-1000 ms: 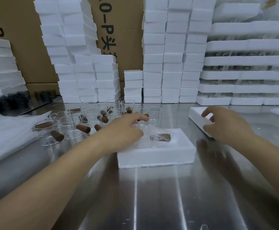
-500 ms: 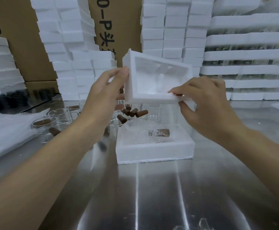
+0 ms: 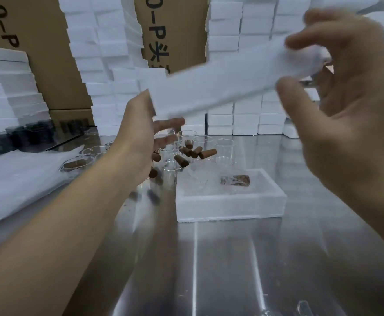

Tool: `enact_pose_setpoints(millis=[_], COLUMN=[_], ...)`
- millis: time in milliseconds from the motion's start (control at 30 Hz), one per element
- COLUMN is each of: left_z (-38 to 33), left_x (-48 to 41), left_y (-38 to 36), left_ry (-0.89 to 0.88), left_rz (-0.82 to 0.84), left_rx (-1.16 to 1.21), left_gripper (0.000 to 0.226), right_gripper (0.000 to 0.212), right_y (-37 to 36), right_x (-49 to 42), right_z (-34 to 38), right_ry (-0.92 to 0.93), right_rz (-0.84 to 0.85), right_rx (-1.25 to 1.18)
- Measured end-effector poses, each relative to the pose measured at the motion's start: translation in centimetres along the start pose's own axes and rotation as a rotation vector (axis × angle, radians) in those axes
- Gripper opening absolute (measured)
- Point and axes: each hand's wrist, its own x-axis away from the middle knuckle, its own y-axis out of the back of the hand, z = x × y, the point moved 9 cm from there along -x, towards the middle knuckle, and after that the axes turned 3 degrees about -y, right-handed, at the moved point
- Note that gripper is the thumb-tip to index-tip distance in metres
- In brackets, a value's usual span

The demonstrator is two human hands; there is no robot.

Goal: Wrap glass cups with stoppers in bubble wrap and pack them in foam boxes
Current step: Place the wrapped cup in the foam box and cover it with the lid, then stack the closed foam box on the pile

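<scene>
White rectangular foam lid [image 3: 220, 87]: in the air, tilted, right end higher, pinched in my right hand [image 3: 346, 122]; blurred. White foam box base [image 3: 230, 204]: flat, open side up. Inside it, a bubble-wrapped glass cup [image 3: 200, 179] lies on its side, brown cork stopper [image 3: 234, 180] at its right. Unwrapped clear glass cups [image 3: 224, 144] and loose brown stoppers [image 3: 207, 153] sit just behind the base.

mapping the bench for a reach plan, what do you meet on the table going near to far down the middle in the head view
foam box → glass cups with loose stoppers → stacked foam boxes → cardboard carton
</scene>
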Motion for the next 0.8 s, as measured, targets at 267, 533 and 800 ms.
enact_pose_setpoints(millis=[267,533,800], left_z=[0.8,0.0,2.4], left_x=[1.0,-0.3,-0.2], left_y=[-0.3,0.2,-0.6], left_ry=[0.137,-0.016,0.080], left_rz=[0.110,-0.005,-0.075], left_rx=[-0.169,-0.354,-0.371], left_gripper=[0.028,0.034,0.053], right_gripper=[0.027,0.020,0.018], right_y=[0.5,-2.8,-3.2], right_x=[1.4,7.7,8.6], right_z=[-6.3,-12.0,-12.3], right_ry=[-0.557,-1.276,-1.259], right_rz=[-0.093,0.280,0.348], right_rx=[-0.174,-0.286,-0.215])
